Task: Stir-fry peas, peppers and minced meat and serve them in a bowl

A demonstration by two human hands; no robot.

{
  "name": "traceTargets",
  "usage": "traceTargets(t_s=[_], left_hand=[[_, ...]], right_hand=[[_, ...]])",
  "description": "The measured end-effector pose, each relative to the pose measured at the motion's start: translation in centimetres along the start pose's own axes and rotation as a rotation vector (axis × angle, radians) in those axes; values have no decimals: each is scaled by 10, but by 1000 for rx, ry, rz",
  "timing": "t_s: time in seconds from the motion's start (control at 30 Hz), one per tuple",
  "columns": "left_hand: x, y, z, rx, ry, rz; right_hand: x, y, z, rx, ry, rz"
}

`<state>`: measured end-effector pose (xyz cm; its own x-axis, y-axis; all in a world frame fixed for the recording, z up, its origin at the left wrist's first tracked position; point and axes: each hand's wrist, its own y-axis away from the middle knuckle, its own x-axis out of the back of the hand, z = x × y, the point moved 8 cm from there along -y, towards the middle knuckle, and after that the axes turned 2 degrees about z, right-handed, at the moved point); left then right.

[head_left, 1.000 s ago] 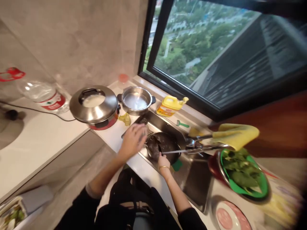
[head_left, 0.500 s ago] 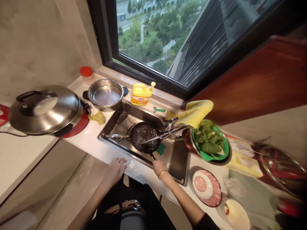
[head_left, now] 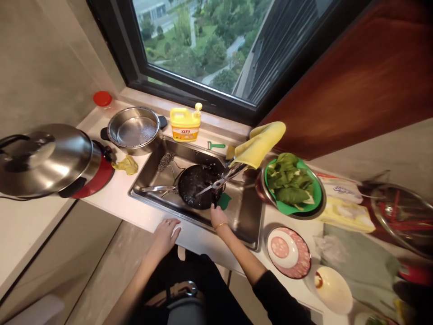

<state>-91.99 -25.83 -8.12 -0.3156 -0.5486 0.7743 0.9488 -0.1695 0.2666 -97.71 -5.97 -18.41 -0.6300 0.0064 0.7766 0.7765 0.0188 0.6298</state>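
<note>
A black round pan with water in it sits in the steel sink; a metal handle points left from it. My right hand grips a black-handled tool reaching into the pan. The tool's head is lost against the dark surface. From the faucet, a pale stream runs down into the pan. My left hand rests on the counter's front edge, fingers loosely stretched and holding nothing. A green scouring pad lies beside the pan, and a wire scrubber in the sink's back left.
A yellow cloth drapes over the faucet. Behind the sink stand a yellow detergent jug, a green peeler and a steamer pot. Right are a bowl of greens, a meat plate and a pale bowl.
My right hand has pushed the tool forward, further over the pan. My left hand stays on the counter edge. The whole view has shifted slightly.
</note>
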Motion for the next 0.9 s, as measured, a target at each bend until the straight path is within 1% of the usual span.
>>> traceTargets(t_s=[0.07,0.13,0.2,0.23,0.3,0.37,0.43,0.47,0.53,0.6,0.67,0.77,0.83,0.9], left_hand=[[-4,-1,0,-1,1,-2],[-8,-4,1,-10,1,1],[-11,-6,5,-21,2,5],[-13,-8,7,-27,3,8],[-16,-9,12,-38,2,7],[-18,-8,17,-48,-5,3],[-20,-6,19,-53,-17,2],[-20,-4,19,-53,-21,5],[-20,0,17,-48,-23,15],[-21,3,13,-38,-14,19],[-22,5,9,-26,-2,19],[-22,5,5,-11,10,26],[-21,4,4,-5,16,38],[-20,2,5,-7,22,47]], right_hand=[[-4,22,8,33,-8,-38],[-7,39,8,93,-23,-76],[-8,48,-1,165,-42,-97],[-7,47,-9,192,-52,-98],[-2,36,-26,213,-66,-77],[5,14,-39,188,-75,-36],[13,-10,-43,136,-81,-2],[15,-20,-40,106,-82,7],[17,-34,-26,44,-80,13],[15,-37,-3,-11,-70,10],[10,-28,21,-52,-55,-2],[0,-2,49,-77,-24,-43],[-7,16,56,-64,-4,-77],[-11,29,52,-24,8,-107]])
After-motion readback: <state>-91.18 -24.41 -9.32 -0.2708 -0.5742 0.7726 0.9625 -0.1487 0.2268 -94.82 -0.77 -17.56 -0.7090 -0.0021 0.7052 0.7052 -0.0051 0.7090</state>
